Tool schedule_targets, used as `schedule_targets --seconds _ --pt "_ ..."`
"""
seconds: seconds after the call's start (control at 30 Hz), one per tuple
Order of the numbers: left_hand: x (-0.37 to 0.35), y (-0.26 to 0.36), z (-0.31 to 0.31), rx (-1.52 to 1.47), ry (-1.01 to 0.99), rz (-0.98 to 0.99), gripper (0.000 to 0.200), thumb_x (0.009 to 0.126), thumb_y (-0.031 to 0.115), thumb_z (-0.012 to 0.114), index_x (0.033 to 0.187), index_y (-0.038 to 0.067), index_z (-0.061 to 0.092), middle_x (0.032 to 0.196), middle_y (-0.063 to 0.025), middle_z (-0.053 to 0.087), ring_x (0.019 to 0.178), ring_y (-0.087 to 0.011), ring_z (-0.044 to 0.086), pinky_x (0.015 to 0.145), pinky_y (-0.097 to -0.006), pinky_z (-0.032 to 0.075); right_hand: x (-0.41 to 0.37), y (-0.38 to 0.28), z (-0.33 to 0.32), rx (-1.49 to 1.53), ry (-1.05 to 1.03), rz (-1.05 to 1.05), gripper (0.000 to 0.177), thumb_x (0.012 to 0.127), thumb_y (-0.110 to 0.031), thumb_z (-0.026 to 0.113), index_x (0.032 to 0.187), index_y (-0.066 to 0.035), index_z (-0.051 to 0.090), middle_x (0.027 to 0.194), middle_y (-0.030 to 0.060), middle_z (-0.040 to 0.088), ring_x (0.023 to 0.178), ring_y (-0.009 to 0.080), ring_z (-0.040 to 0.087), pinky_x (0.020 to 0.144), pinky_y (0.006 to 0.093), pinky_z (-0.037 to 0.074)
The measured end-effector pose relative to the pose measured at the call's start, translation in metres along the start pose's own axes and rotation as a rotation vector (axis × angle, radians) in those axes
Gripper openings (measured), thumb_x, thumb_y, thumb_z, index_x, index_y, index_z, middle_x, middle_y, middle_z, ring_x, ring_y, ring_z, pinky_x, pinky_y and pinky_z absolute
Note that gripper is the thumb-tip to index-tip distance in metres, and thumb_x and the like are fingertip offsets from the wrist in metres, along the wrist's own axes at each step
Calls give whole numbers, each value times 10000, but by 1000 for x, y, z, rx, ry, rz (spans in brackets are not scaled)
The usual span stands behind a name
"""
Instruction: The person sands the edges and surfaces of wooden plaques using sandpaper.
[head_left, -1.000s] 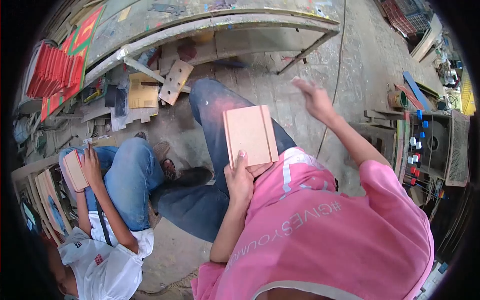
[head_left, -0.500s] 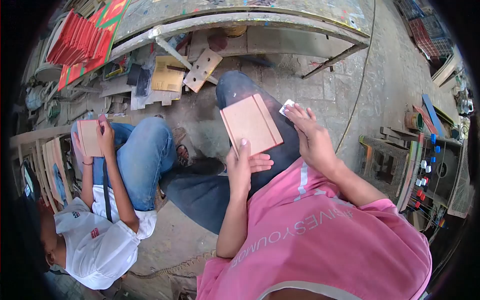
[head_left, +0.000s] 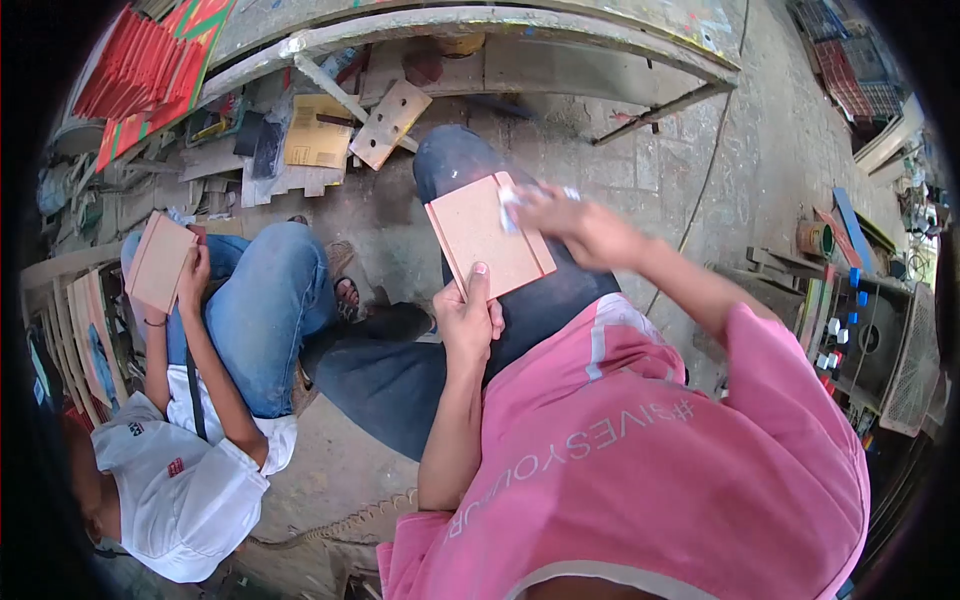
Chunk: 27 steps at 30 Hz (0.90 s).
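Observation:
A flat, square wooden panel [head_left: 478,240] with darker strips along two opposite edges rests tilted over my thigh. My left hand [head_left: 470,315] grips its near edge, thumb on top and fingers curled below. Over the panel's far right strip is my right hand [head_left: 580,225], blurred by motion. Its fingers close on a small white piece [head_left: 509,208] that overlaps the strip; blur hides what the piece is made of.
To the left, a seated person in a white shirt [head_left: 190,470] holds a similar panel [head_left: 162,262]. A paint-marked table [head_left: 500,18] stands ahead. Red pieces [head_left: 140,65] are stacked at upper left. A holed board [head_left: 392,124] leans below the table; crates [head_left: 845,70] stand far right.
My right hand has moved left with the white piece, from beside the panel onto its right strip. My left fingers have curled in. The other person's panel has tilted.

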<state>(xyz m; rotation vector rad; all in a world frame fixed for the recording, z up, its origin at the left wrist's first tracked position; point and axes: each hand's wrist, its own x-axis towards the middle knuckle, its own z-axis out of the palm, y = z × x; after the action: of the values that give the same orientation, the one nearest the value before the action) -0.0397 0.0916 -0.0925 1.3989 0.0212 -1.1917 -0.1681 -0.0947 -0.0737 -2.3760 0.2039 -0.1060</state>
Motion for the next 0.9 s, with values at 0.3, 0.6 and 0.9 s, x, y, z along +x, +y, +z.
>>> schedule_targets --seconds 0.3,0.6,0.9 --pt "-2 1 3 25 -54 -17 308 957 260 575 757 27 546 530 -3 480 365 -76 432 307 -223 296 -26 -3 -10 -32 -98 -114 572 730 61 509 1285 -74 546 1350 123 516 1295 297 447 1128 471 293" --pt "-5 3 2 20 -50 -14 318 959 259 569 754 15 553 534 -11 486 382 -82 446 316 -225 297 24 62 -42 -224 -9 -141 624 698 77 536 1298 -96 543 1372 88 508 1306 263 443 1141 466 279" --pt "-4 1 1 25 -50 5 326 961 266 564 765 6 564 537 -15 489 384 -81 441 322 -225 297 -4 13 -19 99 -242 -338 569 752 72 501 1297 -88 543 1375 91 503 1300 290 447 1138 490 267"
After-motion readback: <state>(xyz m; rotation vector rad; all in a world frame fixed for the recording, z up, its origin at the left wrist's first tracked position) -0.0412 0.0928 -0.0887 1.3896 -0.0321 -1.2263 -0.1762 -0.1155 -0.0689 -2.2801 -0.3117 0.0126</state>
